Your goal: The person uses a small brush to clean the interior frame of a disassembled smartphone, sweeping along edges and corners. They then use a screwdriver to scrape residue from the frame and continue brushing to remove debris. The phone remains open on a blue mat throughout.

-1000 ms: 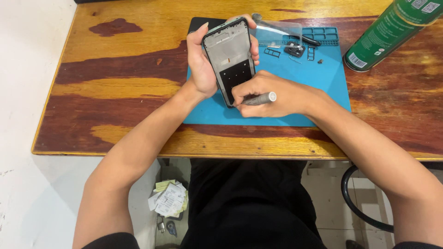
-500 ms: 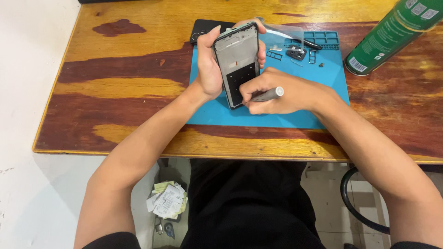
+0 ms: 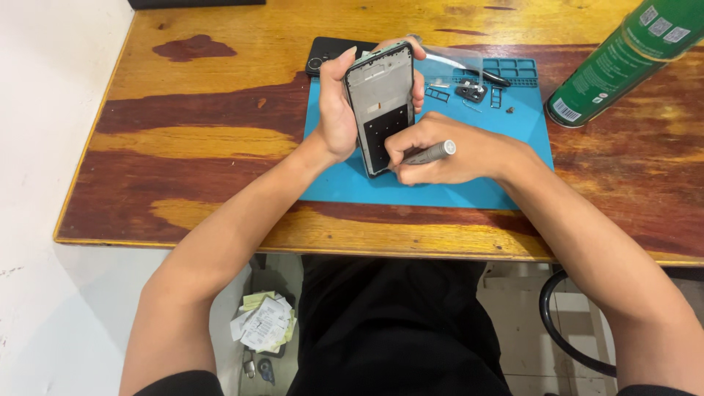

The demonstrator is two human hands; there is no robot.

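Note:
My left hand [image 3: 339,110] grips an opened phone frame [image 3: 381,103], held upright and tilted over a blue work mat [image 3: 440,191]. The frame shows a grey upper plate and a black lower panel. My right hand [image 3: 455,155] holds a grey screwdriver [image 3: 431,153] like a pen, its tip at the lower right edge of the frame. Whether the tip touches the frame is hidden by my fingers.
A black phone back cover [image 3: 327,51] lies behind the mat. Small loose parts [image 3: 473,92] and a clear plastic piece [image 3: 458,62] sit at the mat's far right. A green spray can [image 3: 623,62] lies on the wooden table [image 3: 183,147]. Crumpled papers [image 3: 264,323] lie on the floor.
Both hands and the phone frame have shifted a little away from me and to the right on the mat. The grips have stayed the same.

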